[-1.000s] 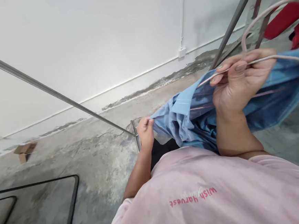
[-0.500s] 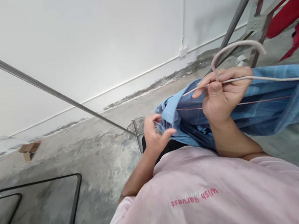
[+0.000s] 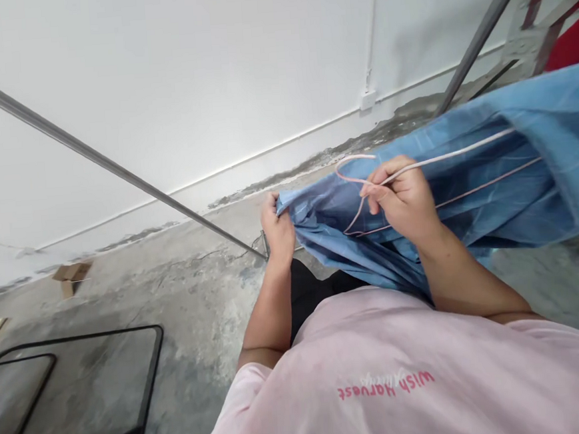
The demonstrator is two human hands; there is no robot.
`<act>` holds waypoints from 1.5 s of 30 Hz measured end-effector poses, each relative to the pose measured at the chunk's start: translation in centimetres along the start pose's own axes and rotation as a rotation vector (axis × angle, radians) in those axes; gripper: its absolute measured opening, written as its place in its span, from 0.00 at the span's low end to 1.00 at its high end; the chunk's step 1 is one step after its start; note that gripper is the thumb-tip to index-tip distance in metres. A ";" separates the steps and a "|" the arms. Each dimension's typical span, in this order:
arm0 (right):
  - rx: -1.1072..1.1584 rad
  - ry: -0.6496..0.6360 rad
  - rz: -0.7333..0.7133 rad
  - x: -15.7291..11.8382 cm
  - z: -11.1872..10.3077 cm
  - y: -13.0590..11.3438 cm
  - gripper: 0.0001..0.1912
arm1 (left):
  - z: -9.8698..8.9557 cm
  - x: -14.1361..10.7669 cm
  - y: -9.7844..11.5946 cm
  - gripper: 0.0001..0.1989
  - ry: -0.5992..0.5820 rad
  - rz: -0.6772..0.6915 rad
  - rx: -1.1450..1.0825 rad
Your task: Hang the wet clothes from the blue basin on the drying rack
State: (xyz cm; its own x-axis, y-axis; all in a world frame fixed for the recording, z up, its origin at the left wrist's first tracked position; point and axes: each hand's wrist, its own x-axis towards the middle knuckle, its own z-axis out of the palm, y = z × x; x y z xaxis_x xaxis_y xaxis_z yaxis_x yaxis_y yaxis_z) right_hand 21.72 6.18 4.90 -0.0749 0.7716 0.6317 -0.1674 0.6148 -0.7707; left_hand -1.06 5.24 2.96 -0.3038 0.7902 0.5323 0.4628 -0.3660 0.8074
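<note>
A blue garment (image 3: 462, 123) with thin pale lines stretches from the middle of the view to the right edge. My left hand (image 3: 278, 228) is closed on the garment's left end and pulls it taut. A pale pink hanger (image 3: 457, 153) lies along the garment, its right part inside the cloth and its hook pointing up and left. My right hand (image 3: 402, 198) pinches the hanger near the base of the hook. The hanger's left arm is bent down in front of the cloth, below the hook.
A long metal pole (image 3: 115, 167) slants across the left, and another grey bar (image 3: 485, 31) stands at upper right by red cloth (image 3: 570, 41). Black frames (image 3: 152, 381) and a cardboard box (image 3: 72, 277) are on the concrete floor, beside a white wall (image 3: 232, 68).
My left hand has closed on the garment's end and moved left and up. My right hand has tilted the hanger and brought its hook lower and left. The garment's right part has risen.
</note>
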 end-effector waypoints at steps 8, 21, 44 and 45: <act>0.206 0.234 -0.178 -0.2 0.7 -2.0 0.15 | 0.1 -0.9 -0.7 0.09 -0.118 0.035 0.304; 0.116 0.495 -0.403 0.7 1.4 -1.2 0.14 | 1.2 -6.6 6.0 0.11 -0.700 0.179 -0.033; 0.278 0.400 -0.335 0.6 -1.2 -4.2 0.18 | -0.7 -4.2 1.3 0.14 -0.135 0.032 0.286; 0.275 0.423 -0.337 0.7 -1.2 -4.1 0.19 | -0.8 -4.2 1.4 0.12 -0.151 0.063 0.316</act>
State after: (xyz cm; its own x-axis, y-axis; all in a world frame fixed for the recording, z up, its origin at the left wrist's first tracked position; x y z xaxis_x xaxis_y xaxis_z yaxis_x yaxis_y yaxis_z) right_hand 23.55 4.34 8.40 0.4144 0.5745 0.7058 -0.3660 0.8153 -0.4487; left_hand 0.23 1.00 2.06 -0.1508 0.8434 0.5157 0.7189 -0.2645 0.6428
